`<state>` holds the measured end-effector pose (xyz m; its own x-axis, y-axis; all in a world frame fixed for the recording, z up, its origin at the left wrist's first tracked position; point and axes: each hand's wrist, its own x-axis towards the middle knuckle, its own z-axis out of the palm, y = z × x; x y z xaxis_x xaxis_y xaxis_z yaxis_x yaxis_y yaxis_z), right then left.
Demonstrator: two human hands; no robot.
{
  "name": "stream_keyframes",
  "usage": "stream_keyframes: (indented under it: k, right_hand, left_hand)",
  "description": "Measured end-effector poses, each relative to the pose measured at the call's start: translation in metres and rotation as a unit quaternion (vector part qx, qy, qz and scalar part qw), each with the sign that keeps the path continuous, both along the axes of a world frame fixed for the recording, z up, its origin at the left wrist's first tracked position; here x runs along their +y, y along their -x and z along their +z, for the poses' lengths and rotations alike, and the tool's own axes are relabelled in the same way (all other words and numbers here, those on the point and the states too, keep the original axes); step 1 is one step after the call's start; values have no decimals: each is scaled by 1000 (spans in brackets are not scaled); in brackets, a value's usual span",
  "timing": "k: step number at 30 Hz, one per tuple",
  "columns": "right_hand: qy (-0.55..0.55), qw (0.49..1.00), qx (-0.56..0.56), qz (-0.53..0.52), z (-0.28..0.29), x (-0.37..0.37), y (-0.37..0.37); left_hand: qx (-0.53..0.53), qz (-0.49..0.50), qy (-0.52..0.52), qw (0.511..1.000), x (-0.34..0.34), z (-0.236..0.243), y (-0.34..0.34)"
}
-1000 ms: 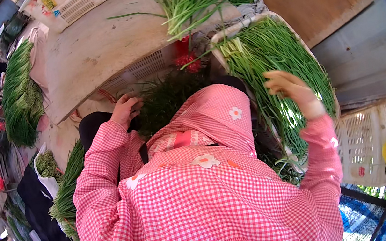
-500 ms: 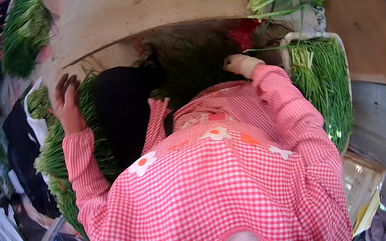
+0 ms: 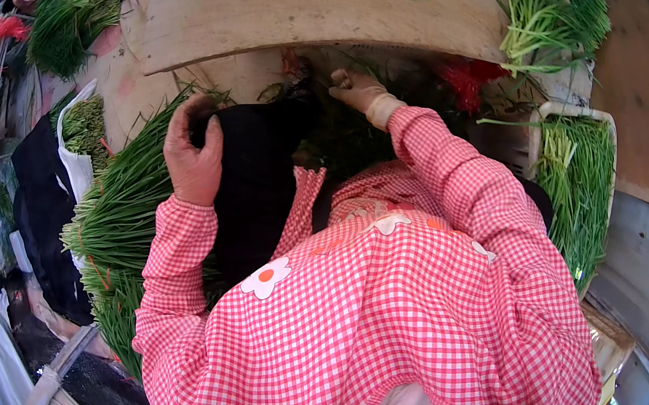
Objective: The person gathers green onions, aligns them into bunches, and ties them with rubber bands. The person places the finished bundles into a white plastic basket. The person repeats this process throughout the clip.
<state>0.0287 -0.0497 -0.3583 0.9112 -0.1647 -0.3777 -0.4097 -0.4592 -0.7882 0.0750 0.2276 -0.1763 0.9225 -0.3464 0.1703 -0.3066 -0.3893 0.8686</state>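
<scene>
My left hand (image 3: 194,156) is raised beside my dark-trousered knee (image 3: 249,155), its thumb and fingers apart and nothing between them. Close to it on the left lie tied bunches of green chives (image 3: 124,204), cut ends facing outward. My right hand (image 3: 363,92), with a pale covering at the wrist, is above the shadowed space beyond my lap, just below the board's edge. Its fingers are curled together; what they hold, if anything, cannot be made out. Loose dark green leaves (image 3: 356,133) lie in the shade below that hand.
A wooden board (image 3: 299,9) spans the front. More chives (image 3: 542,18) lie at its right end. A white crate (image 3: 604,116) filled with chives stands at my right. Red netting (image 3: 466,84) hangs under the board. Another bundle wrapped in white cloth (image 3: 77,157) stands at left.
My right hand has moved left and a little farther away, toward the middle under the board. The left hand has come right, nearer my knee. The whole view has shifted.
</scene>
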Motion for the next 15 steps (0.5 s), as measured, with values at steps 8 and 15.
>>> stream_keyframes:
  k: [8,15]
  right_hand:
    - [189,980,-48,-42,-12,40,-84]
    - [166,984,-57,-27,3,31,-77]
  left_hand:
    - [4,-5,-6,1000,-1,9,-2]
    - [-7,10,-20,1000,0,13,-2]
